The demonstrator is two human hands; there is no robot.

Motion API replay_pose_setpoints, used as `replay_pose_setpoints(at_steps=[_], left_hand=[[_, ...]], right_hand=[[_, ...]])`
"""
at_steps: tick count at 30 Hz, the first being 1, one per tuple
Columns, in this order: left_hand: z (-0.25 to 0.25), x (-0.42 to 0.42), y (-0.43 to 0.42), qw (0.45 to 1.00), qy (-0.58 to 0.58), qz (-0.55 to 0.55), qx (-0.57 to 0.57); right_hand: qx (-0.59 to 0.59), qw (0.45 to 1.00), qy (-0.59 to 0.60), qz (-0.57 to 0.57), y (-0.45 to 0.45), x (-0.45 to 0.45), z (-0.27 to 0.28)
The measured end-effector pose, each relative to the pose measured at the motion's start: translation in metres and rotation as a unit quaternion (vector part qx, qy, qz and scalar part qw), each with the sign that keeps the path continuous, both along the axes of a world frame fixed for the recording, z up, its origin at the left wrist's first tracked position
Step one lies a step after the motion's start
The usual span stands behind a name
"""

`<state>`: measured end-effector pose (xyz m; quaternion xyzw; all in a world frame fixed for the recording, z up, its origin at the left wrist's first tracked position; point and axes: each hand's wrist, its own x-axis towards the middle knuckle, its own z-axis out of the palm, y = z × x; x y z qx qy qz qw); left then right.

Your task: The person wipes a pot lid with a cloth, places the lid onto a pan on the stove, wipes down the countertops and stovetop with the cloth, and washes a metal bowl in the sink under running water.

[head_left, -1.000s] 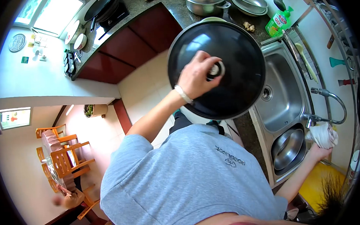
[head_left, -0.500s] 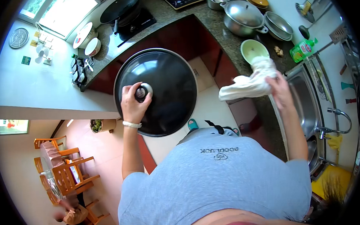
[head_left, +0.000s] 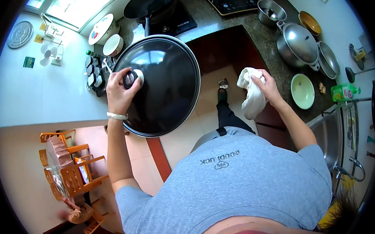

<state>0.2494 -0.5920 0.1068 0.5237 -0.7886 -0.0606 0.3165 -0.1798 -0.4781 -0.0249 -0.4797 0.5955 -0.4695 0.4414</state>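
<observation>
My left hand [head_left: 121, 90] grips the round knob of a big dark pot lid [head_left: 167, 92] with a metal rim. The lid hangs above the floor near the counter, its shiny top turned up toward me. In my right hand [head_left: 269, 88] a crumpled white cloth [head_left: 252, 98] is bunched up, its lower end hanging down. Cloth and lid are apart, with floor visible between them.
A black wok [head_left: 151, 5] sits on the left cooktop [head_left: 177, 23]. Along the right counter stand a lidded pot [head_left: 295, 45], a pale green bowl [head_left: 302, 91] and a dish soap bottle [head_left: 343, 92] near the sink [head_left: 327, 136]. A person [head_left: 79, 213] is at the dining table.
My view has shifted as I stepped toward the counter, one foot forward. The cloth has come away from beside the green bowl and now hangs over the floor. The lid stays in my left hand.
</observation>
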Motion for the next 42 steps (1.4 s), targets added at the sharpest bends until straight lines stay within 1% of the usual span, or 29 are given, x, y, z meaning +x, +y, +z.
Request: replay_pose_setpoints(at_steps=[2,3,4,6,7,8,10,11,13,16,20,21,23,26,28,29,30,32,34,36,37,38,40,41,42], left_hand=[[0.008,-0.01,-0.055,1.0,-0.025,0.002,-0.001],[0.015,-0.017,-0.085,0.999,-0.017,0.028,0.024],[0.019,-0.027,-0.111,0.998,-0.033,0.037,0.027],[0.027,-0.04,-0.175,0.997,-0.054,0.045,0.016],[0.028,-0.045,-0.207,0.995,-0.031,0.064,0.067],[0.028,-0.05,-0.237,0.995,-0.078,0.06,0.027],[0.024,-0.052,-0.304,0.995,-0.068,0.052,0.06],[0.01,-0.048,-0.342,0.99,-0.051,0.071,0.11],[0.006,-0.06,-0.385,0.985,-0.067,0.099,0.124],[-0.003,-0.072,-0.442,0.982,-0.088,0.113,0.121],[-0.029,-0.074,-0.511,0.981,-0.112,0.102,0.125],[-0.036,-0.074,-0.525,0.98,-0.102,0.112,0.129],[-0.039,-0.075,-0.544,0.983,-0.088,0.09,0.129],[-0.059,-0.071,-0.577,0.986,-0.094,0.066,0.123],[-0.064,-0.069,-0.586,0.989,-0.083,0.052,0.113],[-0.066,-0.069,-0.59,0.988,-0.058,0.056,0.13],[-0.068,-0.068,-0.594,0.988,-0.058,0.055,0.13],[-0.07,-0.066,-0.6,0.99,-0.068,0.05,0.111],[-0.069,-0.066,-0.599,0.988,-0.061,0.043,0.138],[-0.066,-0.068,-0.591,0.99,-0.1,0.038,0.095],[-0.061,-0.071,-0.585,0.985,-0.112,0.043,0.123],[-0.059,-0.073,-0.579,0.985,-0.109,0.045,0.124],[-0.058,-0.075,-0.56,0.99,-0.12,0.067,-0.027],[-0.054,-0.074,-0.547,0.994,-0.094,0.039,-0.045],[-0.047,-0.074,-0.532,0.996,-0.059,0.015,-0.061]], right_hand=[[-0.005,1.0,0.002,-0.012,-0.034,-0.003,-0.009],[0.009,1.0,-0.027,-0.007,-0.051,-0.002,-0.007],[0.014,1.0,-0.02,-0.02,-0.065,-0.004,-0.012],[0.062,0.996,-0.064,-0.021,-0.096,-0.007,-0.025],[0.08,0.995,-0.057,-0.023,-0.109,-0.008,-0.026],[0.094,0.992,-0.084,-0.013,-0.122,-0.01,-0.023],[0.103,0.989,-0.102,-0.01,-0.149,-0.01,-0.017],[0.116,0.983,-0.141,-0.007,-0.159,-0.011,-0.02],[0.124,0.98,-0.154,-0.018,-0.179,-0.015,-0.02],[0.123,0.978,-0.164,-0.037,-0.204,-0.02,-0.011],[0.124,0.958,-0.234,-0.11,-0.223,-0.025,-0.009],[0.131,0.951,-0.249,-0.126,-0.225,-0.024,-0.006],[0.116,0.947,-0.261,-0.147,-0.237,-0.022,0.003],[0.127,0.936,-0.277,-0.174,-0.255,-0.014,0.019],[0.124,0.933,-0.309,-0.139,-0.278,-0.009,0.036],[0.122,0.935,-0.309,-0.127,-0.29,-0.011,0.039],[0.12,0.938,-0.308,-0.103,-0.305,-0.009,0.056],[0.093,0.939,-0.329,-0.037,-0.335,-0.011,0.084],[0.039,0.963,-0.267,-0.013,-0.371,-0.009,0.112],[-0.007,0.974,-0.226,-0.005,-0.41,-0.009,0.143],[-0.064,0.981,-0.181,0.003,-0.434,-0.012,0.156],[-0.12,0.983,-0.135,0.012,-0.46,-0.016,0.168],[-0.26,0.963,-0.078,0.003,-0.513,-0.017,0.197],[-0.256,0.963,-0.079,0.013,-0.543,-0.014,0.201],[-0.352,0.932,-0.066,-0.058,-0.575,-0.009,0.205]])
